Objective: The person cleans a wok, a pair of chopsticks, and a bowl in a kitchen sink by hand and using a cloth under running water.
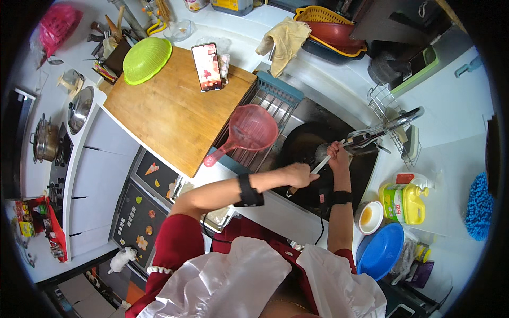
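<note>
My left hand (299,175) is closed at the near end of a long white stick-like handle (321,164). My right hand (338,155) grips the same handle farther up, close to the faucet (366,137). Both hands are over the sink, above a dark wok (296,147). A round, pale, mesh-like thing (323,152) lies just left of my right hand; whether it joins the handle I cannot tell. A pink plastic ladle (254,128) rests on the drying rack (280,89) to the left.
A wooden board (175,103) left of the sink bears a green colander (147,61) and a phone (206,67). A cloth (284,43) hangs behind. At right stand a white bowl (370,218), a blue basin (380,252) and a yellow detergent bottle (401,203).
</note>
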`<state>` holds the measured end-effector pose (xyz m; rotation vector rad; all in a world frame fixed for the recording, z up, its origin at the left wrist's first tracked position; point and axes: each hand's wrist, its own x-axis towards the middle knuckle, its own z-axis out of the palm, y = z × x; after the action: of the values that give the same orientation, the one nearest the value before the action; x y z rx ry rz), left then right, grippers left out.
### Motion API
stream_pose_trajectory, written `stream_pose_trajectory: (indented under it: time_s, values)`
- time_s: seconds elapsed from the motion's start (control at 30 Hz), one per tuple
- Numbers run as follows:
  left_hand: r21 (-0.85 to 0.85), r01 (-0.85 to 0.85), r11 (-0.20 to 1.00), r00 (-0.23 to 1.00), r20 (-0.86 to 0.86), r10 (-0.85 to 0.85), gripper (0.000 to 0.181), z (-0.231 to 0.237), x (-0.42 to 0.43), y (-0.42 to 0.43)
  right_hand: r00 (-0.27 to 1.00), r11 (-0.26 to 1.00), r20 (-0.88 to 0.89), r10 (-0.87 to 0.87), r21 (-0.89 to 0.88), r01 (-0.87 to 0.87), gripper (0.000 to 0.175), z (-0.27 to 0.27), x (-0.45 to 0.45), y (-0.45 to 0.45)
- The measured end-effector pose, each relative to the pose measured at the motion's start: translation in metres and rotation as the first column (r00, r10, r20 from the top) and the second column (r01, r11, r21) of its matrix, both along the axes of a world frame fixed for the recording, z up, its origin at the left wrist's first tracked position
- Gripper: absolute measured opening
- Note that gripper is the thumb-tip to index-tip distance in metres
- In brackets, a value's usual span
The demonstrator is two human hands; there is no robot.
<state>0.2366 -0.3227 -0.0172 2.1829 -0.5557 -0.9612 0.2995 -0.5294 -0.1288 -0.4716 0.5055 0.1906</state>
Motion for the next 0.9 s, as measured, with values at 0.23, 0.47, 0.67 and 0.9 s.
stream_pose_trajectory:
  time_s: [0.23,0.47,0.67,0.9]
  values:
    - [-0.165,-0.606,0.778,0.728,-0.508,0.46,0.03,-0.054,-0.028,-0.039,0.995,0.977,0.032,0.1,-0.191,-0.092,0.021,0.021,-0.031,0.03]
    - [-0.214,-0.397,0.893,0.883,0.177,0.435,0.021,-0.051,-0.058,-0.046,0.992,0.99,0.122,-0.011,0.14,-0.006,0.018,-0.034,-0.001,-0.037]
    - [-0.236,-0.827,0.511,0.433,-0.846,0.31,0.022,-0.056,-0.023,-0.023,0.998,0.992,-0.047,0.036,0.12,-0.03,0.017,0.0,-0.022,0.039]
    - [-0.341,-0.368,0.865,0.808,0.344,0.479,0.021,-0.041,-0.065,-0.038,0.989,0.958,0.087,-0.118,0.274,0.09,0.022,-0.023,0.007,-0.046]
